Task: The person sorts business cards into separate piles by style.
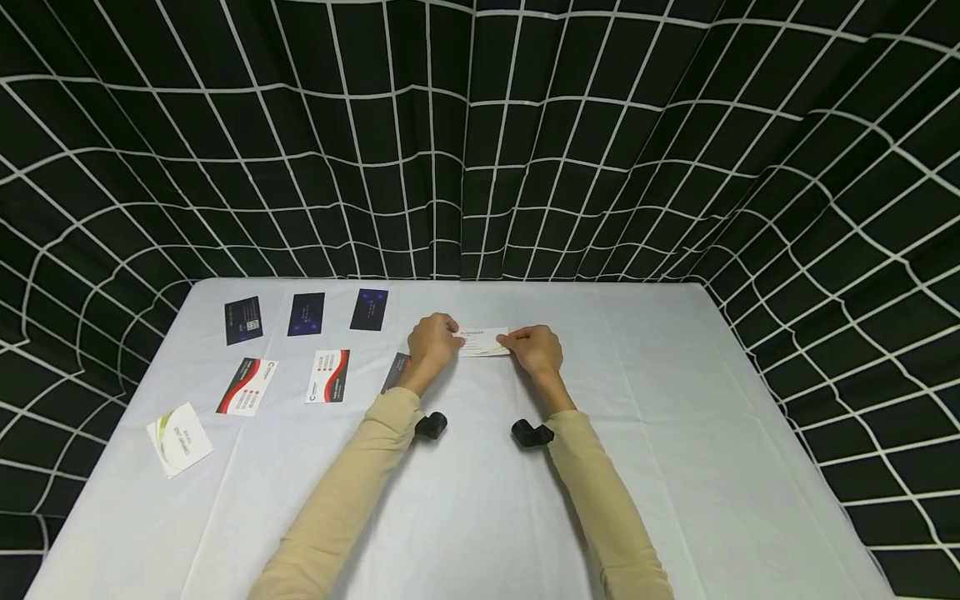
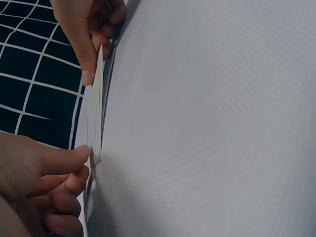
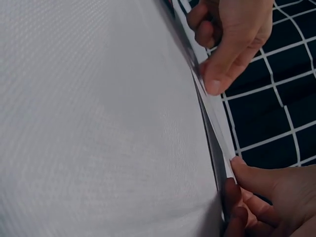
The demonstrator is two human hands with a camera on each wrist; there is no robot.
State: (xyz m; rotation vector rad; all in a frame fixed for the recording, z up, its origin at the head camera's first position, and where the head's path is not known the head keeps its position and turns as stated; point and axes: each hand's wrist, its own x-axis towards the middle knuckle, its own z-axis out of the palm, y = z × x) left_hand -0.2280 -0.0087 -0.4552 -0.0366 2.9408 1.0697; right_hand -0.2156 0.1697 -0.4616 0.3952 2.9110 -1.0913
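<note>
A white business card (image 1: 482,342) with printed text is held up between both hands near the back middle of the table. My left hand (image 1: 435,340) pinches its left end between thumb and fingers, and my right hand (image 1: 536,348) pinches the right end. In the left wrist view the card (image 2: 96,118) appears nearly edge-on, several thin edges showing; whether it is one card or a small stack, I cannot tell. Just beside my left wrist lies a dark card (image 1: 394,373), partly covered by the forearm.
Two dark blue cards (image 1: 306,314) (image 1: 369,309) and a black card (image 1: 243,320) lie in the back left row. Before them are two red, white and black cards (image 1: 247,387) (image 1: 327,376) and a white-and-green card (image 1: 180,439). A black gridded curtain (image 1: 465,150) surrounds the white-covered table (image 1: 697,467).
</note>
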